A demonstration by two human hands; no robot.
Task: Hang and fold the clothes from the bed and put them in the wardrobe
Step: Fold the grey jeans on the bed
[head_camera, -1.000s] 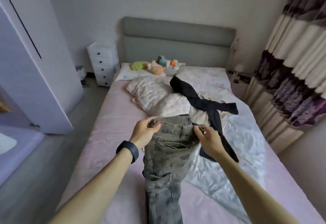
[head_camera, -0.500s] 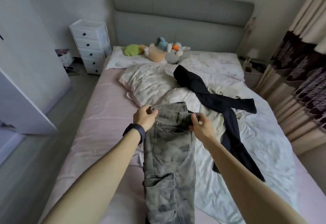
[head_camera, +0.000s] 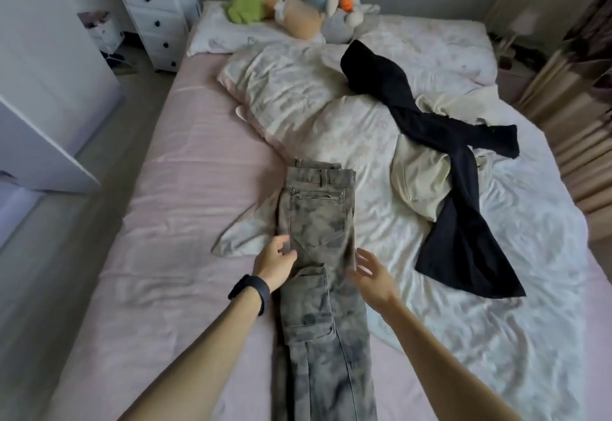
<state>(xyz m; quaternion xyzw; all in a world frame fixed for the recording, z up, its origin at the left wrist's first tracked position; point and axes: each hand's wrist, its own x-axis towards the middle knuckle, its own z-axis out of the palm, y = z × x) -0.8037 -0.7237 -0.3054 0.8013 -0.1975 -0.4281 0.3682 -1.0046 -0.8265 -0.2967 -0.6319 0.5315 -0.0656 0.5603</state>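
From the head camera, I see the grey camouflage cargo trousers (head_camera: 318, 221) lying flat and lengthwise on the pink-sheeted bed (head_camera: 185, 221), with the waistband at the far end. My left hand (head_camera: 275, 261), with a black wristband (head_camera: 250, 291), is at the left edge of the trousers; its fingers are loosely bent, their tips touch the cloth, and they grip nothing. My right hand (head_camera: 371, 271) is at the right edge of the trousers, fingers spread and straight, holding nothing. Right of the trousers lies a long black garment (head_camera: 463, 221) across a cream garment (head_camera: 420, 182). Beyond the trousers is a crumpled floral duvet (head_camera: 298, 99), and further some plush toys (head_camera: 304, 13).
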